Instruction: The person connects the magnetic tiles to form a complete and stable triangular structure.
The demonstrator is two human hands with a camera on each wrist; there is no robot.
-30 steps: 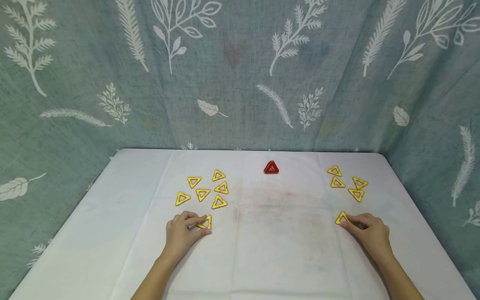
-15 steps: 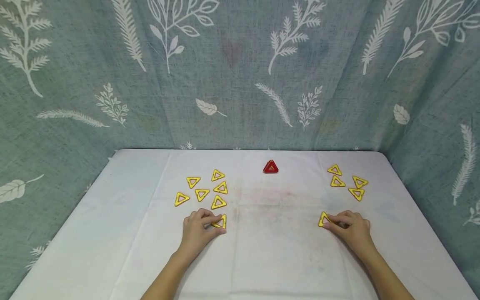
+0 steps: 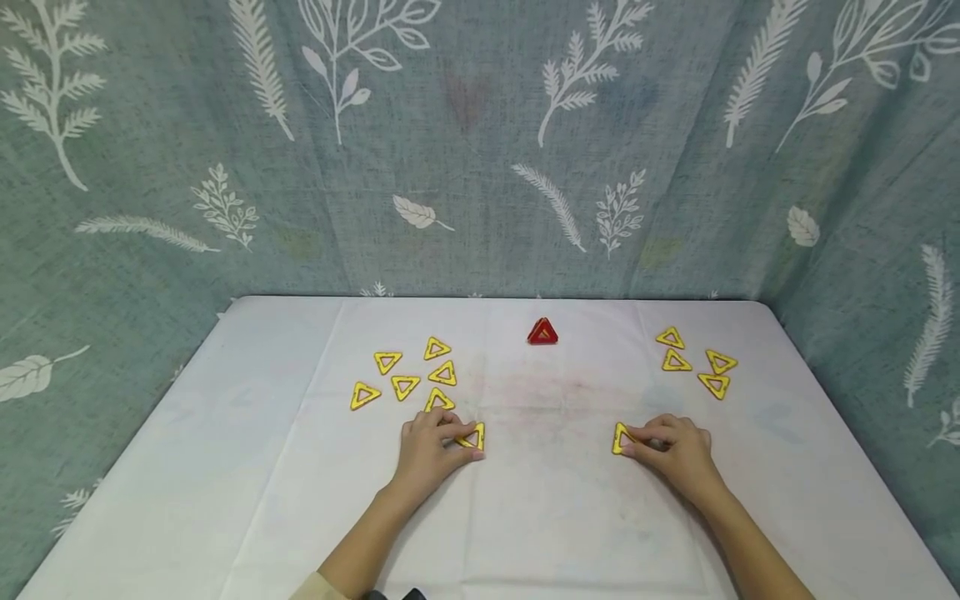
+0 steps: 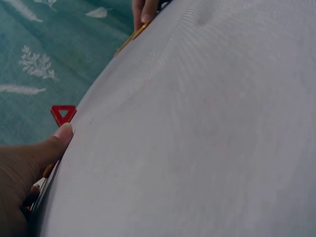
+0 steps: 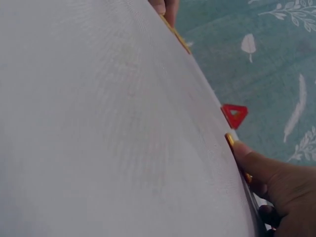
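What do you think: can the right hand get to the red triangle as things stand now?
Probably yes. On the white table, nothing stands between the right hand and the red triangle. However, that hand holds a yellow triangle, so it would likely have to put this down first.

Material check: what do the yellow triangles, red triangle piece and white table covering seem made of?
Yellow triangles: probably slightly glossy plastic; crisp-edged, catching light in the right wrist view.
Red triangle piece: likely plastic, smooth-looking; even color, stiff frame.
White table covering: seemingly matte fabric, showing creases and faint stains.
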